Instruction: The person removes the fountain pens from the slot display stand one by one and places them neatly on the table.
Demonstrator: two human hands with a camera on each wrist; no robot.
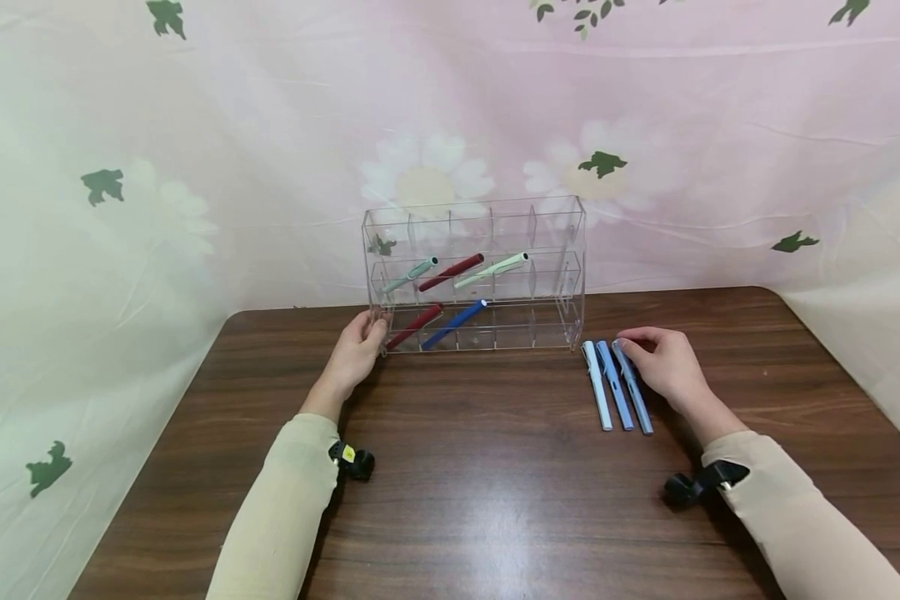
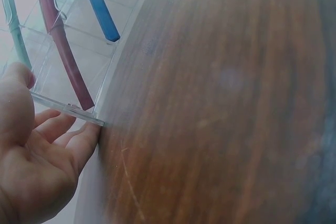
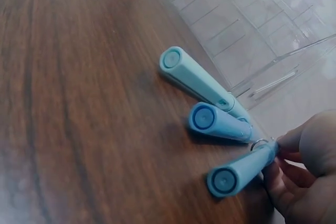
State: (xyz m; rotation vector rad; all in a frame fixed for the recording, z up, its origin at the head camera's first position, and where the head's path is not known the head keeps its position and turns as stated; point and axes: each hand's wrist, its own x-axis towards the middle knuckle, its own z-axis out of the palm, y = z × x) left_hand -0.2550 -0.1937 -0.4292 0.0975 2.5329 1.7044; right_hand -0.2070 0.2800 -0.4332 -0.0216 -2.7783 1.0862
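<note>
A clear acrylic rack (image 1: 558,218) stands at the back of the brown table (image 1: 480,467). Its slots hold a mint pen (image 1: 410,274), two dark red pens (image 1: 451,272), a pale green pen (image 1: 491,271) and a blue pen (image 1: 454,324). My left hand (image 1: 370,332) rests against the rack's left end, with its straight fingers (image 2: 79,137) touching the rack's lower corner (image 2: 79,109). To the rack's right, three light blue pens lie side by side. My right hand (image 1: 626,343) pinches the far end of the rightmost pen (image 1: 634,390), which the right wrist view shows as the nearest pen (image 3: 241,171).
The other two loose pens (image 1: 597,385) (image 1: 615,385) lie just left of the held one, close to the rack's right end. A floral cloth (image 1: 195,167) hangs behind the table. Bare tabletop stretches between my arms towards the front edge.
</note>
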